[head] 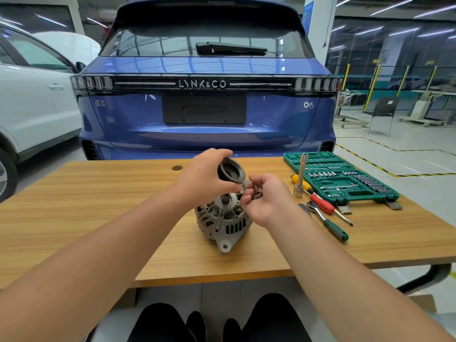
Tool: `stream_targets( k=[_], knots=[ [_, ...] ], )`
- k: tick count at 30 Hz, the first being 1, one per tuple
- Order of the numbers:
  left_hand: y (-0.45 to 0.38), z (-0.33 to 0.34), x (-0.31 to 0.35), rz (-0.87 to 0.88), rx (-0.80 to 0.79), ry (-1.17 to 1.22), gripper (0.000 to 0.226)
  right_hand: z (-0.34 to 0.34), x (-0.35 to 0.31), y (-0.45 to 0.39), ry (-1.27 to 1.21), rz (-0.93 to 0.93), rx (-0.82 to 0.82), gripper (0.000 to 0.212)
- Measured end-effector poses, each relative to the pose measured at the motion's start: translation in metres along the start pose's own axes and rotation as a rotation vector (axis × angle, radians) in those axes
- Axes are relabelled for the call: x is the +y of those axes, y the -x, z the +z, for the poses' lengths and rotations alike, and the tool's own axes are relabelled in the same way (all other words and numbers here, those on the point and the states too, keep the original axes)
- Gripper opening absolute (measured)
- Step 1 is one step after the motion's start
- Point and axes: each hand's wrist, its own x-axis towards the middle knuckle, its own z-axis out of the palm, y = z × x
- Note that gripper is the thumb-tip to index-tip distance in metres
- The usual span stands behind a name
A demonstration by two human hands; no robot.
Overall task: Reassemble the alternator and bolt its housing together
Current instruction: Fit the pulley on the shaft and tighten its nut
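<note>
Holding the dark pulley [231,172] up and tilted in the left hand [206,177], its fingers curled round the rim, the person has the recessed face turned toward the camera, probably so the bore can be checked before it goes on. The right hand [266,199] pinches a small dark ring-shaped part [257,195], a nut or spacer as far as can be told, just below the pulley. A thin metal piece between the two hands is too small to identify.

Both parts hang directly above the alternator [224,220], which stands on the wooden table [98,206] near its middle with the shaft [225,200] pointing up. That upright stance, I judge, is chosen so the pulley can drop straight onto the shaft and the small part can follow it. The housing halves look already joined; whether their bolts are in cannot be seen.

To the right, the tools lie within reach of the right hand: a tall socket [300,176] standing on end, a ratchet with a green grip [327,221], a red-handled screwdriver [325,204] and a yellow-handled screwdriver [302,183], and the open green socket case [343,180] at the far right. Beyond the table's far edge stands a blue car [204,95].
</note>
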Motion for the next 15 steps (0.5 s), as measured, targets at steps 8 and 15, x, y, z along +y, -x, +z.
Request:
stream_targets(
  k=[8, 15],
  knots=[
    [0.021, 0.036, -0.028, -0.121, 0.079, 0.368, 0.077, -0.008, -0.010, -0.009, 1.057, -0.320, -0.144, 0.021],
    [0.035, 0.054, -0.032, -0.157, 0.143, 0.419, 0.079, -0.013, -0.004, -0.015, 1.260, -0.557, -0.158, 0.016]
  ],
)
